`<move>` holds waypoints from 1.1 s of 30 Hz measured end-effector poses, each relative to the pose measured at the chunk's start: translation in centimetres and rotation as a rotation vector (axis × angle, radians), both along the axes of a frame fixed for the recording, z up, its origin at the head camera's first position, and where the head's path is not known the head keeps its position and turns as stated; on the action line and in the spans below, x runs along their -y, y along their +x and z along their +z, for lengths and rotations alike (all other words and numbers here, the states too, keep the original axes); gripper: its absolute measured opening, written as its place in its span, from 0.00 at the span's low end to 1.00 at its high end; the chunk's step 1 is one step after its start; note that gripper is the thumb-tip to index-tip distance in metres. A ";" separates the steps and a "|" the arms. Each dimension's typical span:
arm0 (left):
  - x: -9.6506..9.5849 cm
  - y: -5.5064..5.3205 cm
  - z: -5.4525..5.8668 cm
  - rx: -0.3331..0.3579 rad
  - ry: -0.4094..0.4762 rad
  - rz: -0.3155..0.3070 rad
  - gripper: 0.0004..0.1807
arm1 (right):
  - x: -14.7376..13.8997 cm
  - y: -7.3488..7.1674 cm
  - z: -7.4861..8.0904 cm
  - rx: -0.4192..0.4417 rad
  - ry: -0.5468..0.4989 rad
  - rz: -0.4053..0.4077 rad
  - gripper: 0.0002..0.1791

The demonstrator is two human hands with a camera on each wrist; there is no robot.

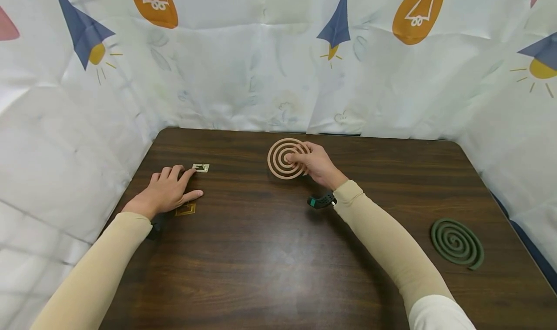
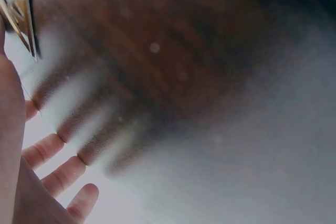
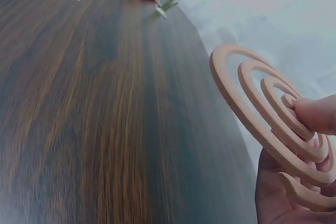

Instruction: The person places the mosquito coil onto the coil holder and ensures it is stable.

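Observation:
In the head view my right hand (image 1: 321, 166) pinches a tan mosquito coil (image 1: 269, 159), thumb near its centre and fingers behind, raised above the far part of the table. The right wrist view shows the coil (image 3: 220, 74) tilted, its rings slightly spread apart. My left hand (image 1: 167, 190) lies low over the table's left side with fingers spread. Its index fingertip touches a small pale metal stand (image 1: 201, 167). Under the thumb lies a gold-coloured metal piece (image 1: 186, 209), partly covered by the hand. The left wrist view is blurred, with a shiny metal piece (image 2: 21, 14) at its corner.
A dark green mosquito coil (image 1: 456, 243) lies flat on the right side of the brown wooden table (image 1: 261, 262). Patterned white cloth (image 1: 243, 78) hangs behind the far edge and along both sides.

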State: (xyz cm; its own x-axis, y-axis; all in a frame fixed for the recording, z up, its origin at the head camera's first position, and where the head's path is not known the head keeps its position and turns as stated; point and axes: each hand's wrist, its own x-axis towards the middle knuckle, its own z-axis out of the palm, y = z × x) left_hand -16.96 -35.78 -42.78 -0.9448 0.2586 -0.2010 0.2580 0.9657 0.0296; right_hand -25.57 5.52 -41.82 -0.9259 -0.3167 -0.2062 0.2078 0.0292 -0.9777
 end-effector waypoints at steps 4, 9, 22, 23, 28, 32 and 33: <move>0.0 -0.1 -0.1 0.007 -0.006 -0.001 0.47 | 0.8 0.1 -0.2 0.004 -0.030 0.005 0.22; -0.1 0.0 0.0 0.011 -0.009 -0.008 0.47 | 2.0 0.2 -0.5 0.015 -0.033 0.007 0.23; -0.4 0.1 0.0 -0.007 -0.001 -0.021 0.44 | 4.8 0.2 -1.0 0.032 -0.070 0.020 0.23; -0.4 0.2 0.1 -0.005 0.000 -0.020 0.44 | 5.0 0.3 -1.1 0.033 -0.072 0.019 0.21; -0.3 0.3 0.3 0.000 -0.007 -0.021 0.45 | 6.0 0.4 -1.2 0.040 -0.078 0.027 0.15; -0.3 0.3 0.3 -0.001 -0.011 -0.022 0.45 | 6.7 0.4 -1.2 0.053 -0.091 0.029 0.15; -0.3 0.3 0.4 -0.003 -0.012 -0.025 0.45 | 6.8 0.4 -1.2 0.055 -0.092 0.028 0.15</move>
State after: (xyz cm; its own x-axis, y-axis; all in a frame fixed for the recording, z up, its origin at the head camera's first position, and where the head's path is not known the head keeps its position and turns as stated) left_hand -16.65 -35.47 -42.43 -0.9388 0.2797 -0.2011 0.2821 0.9592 0.0172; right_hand -25.13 -1.31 -42.98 -0.9047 -0.3619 -0.2249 0.2611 -0.0538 -0.9638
